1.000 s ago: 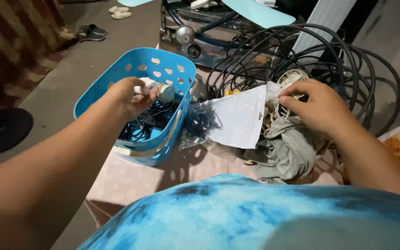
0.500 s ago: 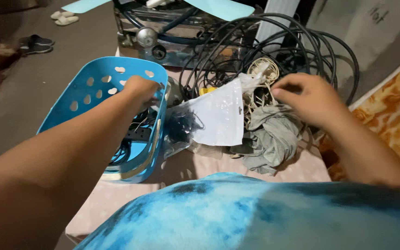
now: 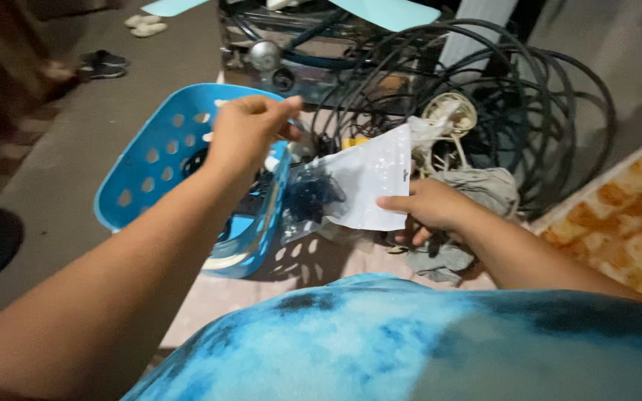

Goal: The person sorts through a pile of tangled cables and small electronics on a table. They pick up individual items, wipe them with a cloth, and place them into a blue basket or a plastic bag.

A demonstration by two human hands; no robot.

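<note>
Left hand, fingers pinched on something apparently small, above perforated blue plastic basket rim; right hand grips white-backed clear plastic pouch edge beside coiled black cables.

A flat rectangular plastic pouch, white-backed with a clear front showing something dark, perhaps a coiled cable, leans between the blue perforated basket and the grey cloth, its lower right edge pinched by the right hand
</note>
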